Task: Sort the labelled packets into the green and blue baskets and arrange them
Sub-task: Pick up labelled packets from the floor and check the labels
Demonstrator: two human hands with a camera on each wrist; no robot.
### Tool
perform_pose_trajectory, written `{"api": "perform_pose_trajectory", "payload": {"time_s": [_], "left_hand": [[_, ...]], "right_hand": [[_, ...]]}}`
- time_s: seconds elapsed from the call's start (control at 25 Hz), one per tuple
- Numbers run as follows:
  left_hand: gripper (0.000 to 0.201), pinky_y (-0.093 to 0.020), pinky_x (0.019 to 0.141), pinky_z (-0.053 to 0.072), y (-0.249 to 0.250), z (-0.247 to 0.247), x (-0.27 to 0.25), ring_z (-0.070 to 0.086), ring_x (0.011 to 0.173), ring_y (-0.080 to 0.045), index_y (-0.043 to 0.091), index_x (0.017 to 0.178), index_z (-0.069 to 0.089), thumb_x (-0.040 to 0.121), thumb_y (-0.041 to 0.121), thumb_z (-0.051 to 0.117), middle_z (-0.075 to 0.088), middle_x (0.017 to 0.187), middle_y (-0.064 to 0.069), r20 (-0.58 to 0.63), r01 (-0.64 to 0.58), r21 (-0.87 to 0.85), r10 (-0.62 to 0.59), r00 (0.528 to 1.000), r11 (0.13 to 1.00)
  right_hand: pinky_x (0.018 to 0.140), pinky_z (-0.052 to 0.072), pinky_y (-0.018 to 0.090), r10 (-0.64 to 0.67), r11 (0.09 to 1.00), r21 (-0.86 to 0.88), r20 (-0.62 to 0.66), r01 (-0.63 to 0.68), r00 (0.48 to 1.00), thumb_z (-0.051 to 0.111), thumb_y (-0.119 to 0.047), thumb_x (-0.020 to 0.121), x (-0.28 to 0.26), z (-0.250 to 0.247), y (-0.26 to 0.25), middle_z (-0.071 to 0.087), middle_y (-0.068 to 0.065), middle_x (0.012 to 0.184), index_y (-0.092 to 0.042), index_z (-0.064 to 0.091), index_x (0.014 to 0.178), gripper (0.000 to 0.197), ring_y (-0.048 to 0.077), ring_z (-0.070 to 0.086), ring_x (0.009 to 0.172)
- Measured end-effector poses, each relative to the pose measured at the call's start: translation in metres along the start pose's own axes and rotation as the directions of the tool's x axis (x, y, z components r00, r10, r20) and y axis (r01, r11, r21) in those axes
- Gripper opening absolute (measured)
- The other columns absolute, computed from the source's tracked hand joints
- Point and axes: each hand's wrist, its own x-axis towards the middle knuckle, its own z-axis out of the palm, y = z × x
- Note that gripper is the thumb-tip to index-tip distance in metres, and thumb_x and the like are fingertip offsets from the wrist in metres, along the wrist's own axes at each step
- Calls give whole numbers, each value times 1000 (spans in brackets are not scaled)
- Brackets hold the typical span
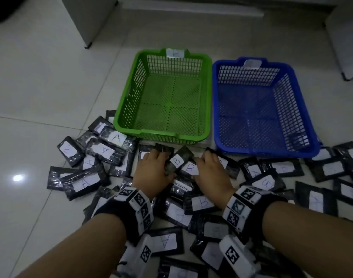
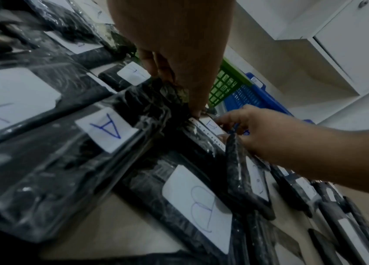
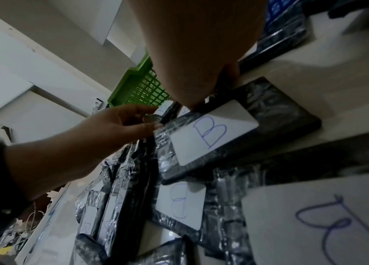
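Tiled floor (image 1: 41, 87) carries all. Green basket (image 1: 129, 93) left, blue basket (image 1: 304, 109) right, side by side. Black packets (image 1: 85, 181) with A/B labels scattered on floor in front of baskets. Left hand (image 1: 152, 169) grasping B-labelled packet (image 1: 176, 161); right hand (image 1: 211, 173) grasping second B packet (image 1: 189, 168) beside it.

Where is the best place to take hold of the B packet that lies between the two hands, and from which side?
Probably by its long edges. The B packet lies flat, label up, on other packets, near the blue basket. The left hand and right hand flank it, so fingers can come from above and pinch it.
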Motion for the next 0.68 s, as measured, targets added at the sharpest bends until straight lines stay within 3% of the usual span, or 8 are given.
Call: {"api": "perform_pose_trajectory", "payload": {"time_s": [0.16, 0.28, 0.4, 0.48, 0.6, 0.68], "left_hand": [[60, -40, 89, 50, 4, -19, 1, 55, 104, -26, 16, 128, 47, 74, 34, 68, 42, 121, -7, 135, -13, -121, 29, 990, 993], [54, -34, 84, 49, 7, -58, 13, 57, 100, -24, 17, 123, 47, 74, 27, 68, 51, 114, -5, 206, -140, -110, 160, 965, 984], [50, -27, 73, 49, 9, -111, 25, 61, 88, -17, 21, 120, 45, 76, 21, 69, 56, 98, 4, 224, -212, -104, 230, 947, 972], [58, -28, 68, 55, 6, -145, 35, 63, 80, -14, 24, 124, 39, 75, 18, 71, 61, 98, 5, 186, -215, -127, 236, 954, 968], [61, -30, 60, 53, -8, -179, 56, 62, 72, -17, 21, 123, 36, 74, 15, 71, 64, 95, -2, 63, -179, -129, 188, 980, 975], [57, -33, 65, 53, -25, -181, 73, 62, 78, -22, 19, 121, 39, 73, 16, 71, 64, 99, -6, -36, -148, -151, 144, 989, 977]], "right_hand": [[96, 39, 35, 98, 991, 88, -4, -97, 995, 65, -26, 84, -4, -6, -5, 50, 6, 122, -16, 45, 119, 42, 26, 41, 114], [83, 47, 35, 104, 927, 359, 40, -111, 994, 62, -18, 87, -13, -24, -7, 59, 4, 112, -20, 44, 112, 30, 23, 53, 105], [69, 48, 31, 49, 846, 531, 11, -48, 999, 61, -21, 90, -28, -55, -13, 56, -6, 99, -27, 43, 104, 23, 14, 56, 86], [70, 51, 32, 17, 795, 605, -63, 24, 998, 60, -21, 91, -25, -80, -21, 56, -7, 97, -26, 46, 106, 21, 13, 57, 85], [67, 43, 24, 34, 765, 637, -191, 97, 981, 57, -17, 93, 6, -114, -36, 54, -6, 100, -21, 53, 113, 20, 12, 52, 86], [72, 40, 23, 88, 770, 629, -262, 101, 961, 54, -12, 94, 40, -124, -41, 54, -1, 107, -21, 55, 114, 22, 14, 51, 91]]}}
